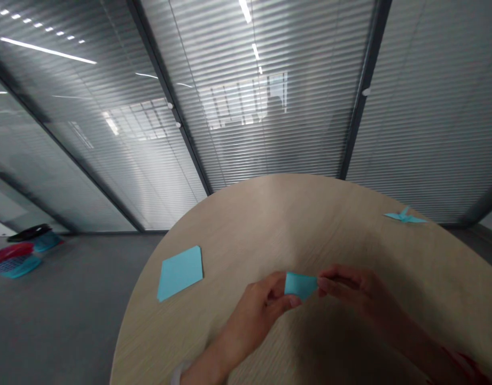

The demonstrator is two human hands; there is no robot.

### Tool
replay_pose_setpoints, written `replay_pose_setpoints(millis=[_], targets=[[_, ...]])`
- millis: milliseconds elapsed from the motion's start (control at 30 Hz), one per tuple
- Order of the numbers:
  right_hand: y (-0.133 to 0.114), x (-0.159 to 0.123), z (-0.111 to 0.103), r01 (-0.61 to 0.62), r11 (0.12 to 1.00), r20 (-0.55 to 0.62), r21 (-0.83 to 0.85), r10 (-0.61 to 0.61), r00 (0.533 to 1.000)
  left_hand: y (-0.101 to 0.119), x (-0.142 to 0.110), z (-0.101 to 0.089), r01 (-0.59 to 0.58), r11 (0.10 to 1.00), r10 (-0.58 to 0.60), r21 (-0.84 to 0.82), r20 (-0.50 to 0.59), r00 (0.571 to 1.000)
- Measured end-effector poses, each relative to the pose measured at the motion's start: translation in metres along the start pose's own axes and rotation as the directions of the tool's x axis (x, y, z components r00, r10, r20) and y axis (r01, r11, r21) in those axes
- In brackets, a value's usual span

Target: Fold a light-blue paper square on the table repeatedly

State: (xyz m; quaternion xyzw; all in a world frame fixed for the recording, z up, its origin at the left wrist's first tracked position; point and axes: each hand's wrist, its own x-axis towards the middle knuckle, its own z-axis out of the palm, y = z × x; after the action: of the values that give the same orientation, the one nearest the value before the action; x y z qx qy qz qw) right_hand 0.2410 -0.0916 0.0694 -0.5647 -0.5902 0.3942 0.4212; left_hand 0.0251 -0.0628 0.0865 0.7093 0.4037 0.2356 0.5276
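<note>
Near the left curved edge of the round table lies a flat blue paper sheet, perhaps several stacked, askew to that edge. Next comes the left hand, reaching in from the near side, thumb and fingers pinched on the left end of a small blue paper piece. That piece is between the two hands, over the table's middle, well inside the far edge; whether it touches the tabletop I cannot tell. Its long axis runs roughly left to right, from one hand to the other, with the narrower end towards the right. For good handling, the left pinch should probably act as a light anchor, keeping the piece from twisting, while the other fingers line up edges and press creases gently from the middle outward; too tight a grip could crumple it. The right hand has its fingertips drawn together at the paper's right end, seemingly pinching it. Farther right, close to the table's far right edge, rests a winged blue paper fold, its long span roughly left to right.
</note>
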Motion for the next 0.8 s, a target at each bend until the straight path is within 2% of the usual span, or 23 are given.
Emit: replay_pose_setpoints(millis=[100, 200, 300, 433, 567, 800], targets=[[-0.004, -0.005, 0.007, 0.045, 0.999, 0.045, -0.002, -0.045, 0.998, 0.005, 0.001, 0.003, 0.008, 0.991, -0.002, -0.134, 0.048, 0.999], [-0.004, -0.007, 0.01, 0.133, 0.991, 0.084, 0.028, -0.135, 0.987, 0.009, 0.001, 0.006, 0.035, 0.983, -0.029, -0.179, 0.038, 0.999], [0.001, -0.008, 0.012, 0.19, 0.982, 0.026, 0.02, -0.191, 0.981, 0.011, -0.002, 0.007, 0.058, 0.978, -0.059, -0.2, 0.001, 0.998], [0.004, -0.008, 0.012, 0.185, 0.983, -0.041, -0.005, -0.185, 0.982, 0.011, -0.003, 0.007, 0.038, 0.974, -0.048, -0.222, -0.042, 0.998], [0.004, -0.008, 0.012, 0.144, 0.989, -0.079, 0.029, -0.141, 0.987, 0.011, -0.001, 0.008, 0.042, 0.963, -0.054, -0.265, -0.04, 0.998], [0.004, -0.011, 0.01, 0.098, 0.993, -0.102, 0.064, -0.091, 0.991, 0.011, -0.003, 0.007, 0.085, 0.979, -0.106, -0.184, -0.11, 0.988]])
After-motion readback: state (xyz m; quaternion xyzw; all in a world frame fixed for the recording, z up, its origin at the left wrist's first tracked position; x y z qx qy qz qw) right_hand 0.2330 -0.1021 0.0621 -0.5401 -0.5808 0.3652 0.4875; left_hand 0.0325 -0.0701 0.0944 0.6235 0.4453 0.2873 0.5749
